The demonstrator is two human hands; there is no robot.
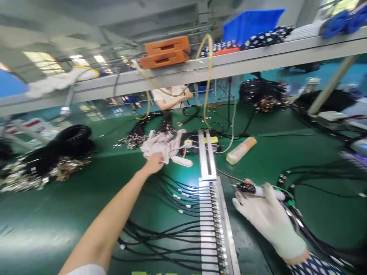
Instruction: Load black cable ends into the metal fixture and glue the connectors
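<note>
My left hand (155, 163) is bare and reaches over the bench, its fingers closed at the edge of a crumpled white cloth (160, 145). The fingertips are partly hidden and blurred. My right hand (263, 215) wears a white glove and holds a pen-shaped tool (258, 190) with a black grip, a pale body and a thin tip pointing left. Between my hands runs a long metal fixture (208, 225). Black cables (172, 233) lie across it side by side, their ends lined up along its right edge.
Behind the fixture sits a black box (190, 150) with small lights; a wrapped yellowish block (241, 151) lies right of it. Cable bundles (71, 141) rest at left and back right. An overhead shelf (120, 82) carries orange boxes (166, 51) and a blue bin (252, 25). A person (169, 97) sits opposite.
</note>
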